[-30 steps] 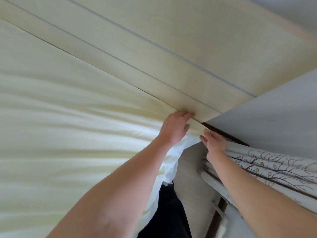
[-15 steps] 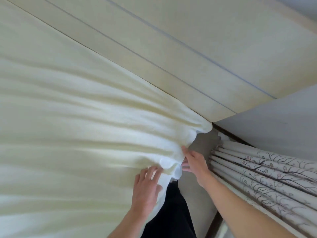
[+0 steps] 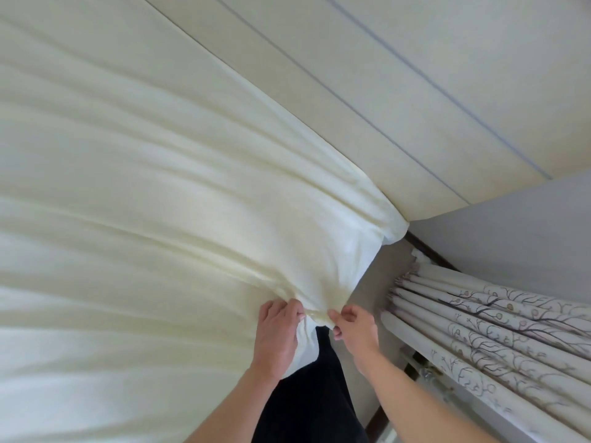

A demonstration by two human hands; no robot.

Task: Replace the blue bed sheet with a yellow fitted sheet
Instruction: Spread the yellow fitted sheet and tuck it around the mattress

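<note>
Head view, looking down over the corner of the bed. The yellow fitted sheet point(image 3: 160, 203) covers the mattress across the left and centre of the frame, its far corner seated against the headboard point(image 3: 367, 91). My left hand point(image 3: 276, 334) and my right hand point(image 3: 356, 327) sit just beside each other at the near edge. Each grip is closed on the sheet: the fingers of both hands curl round a small bunch of hem, where the cloth gathers into a knot of folds. Long creases fan out from this gather toward the far side, which I read as the fabric being under pull.

To the right stands a patterned curtain point(image 3: 495, 324) in close pleats, with a plain wall point(image 3: 511, 225) above it and a strip of floor point(image 3: 367, 282) between bed and curtain. My dark trousers point(image 3: 313, 394) show below the hands. No blue sheet is visible.

Handling, as a judgement: the sheet is light, soft and limp, so it will not hold a shape and will spring back if the hem is elasticated. It is best taken at the hem itself, with a full pinch of gathered cloth rather than a single layer. The hem then needs drawing down over the mattress edge. Pulled too hard here, the seated far corner could slip off.
</note>
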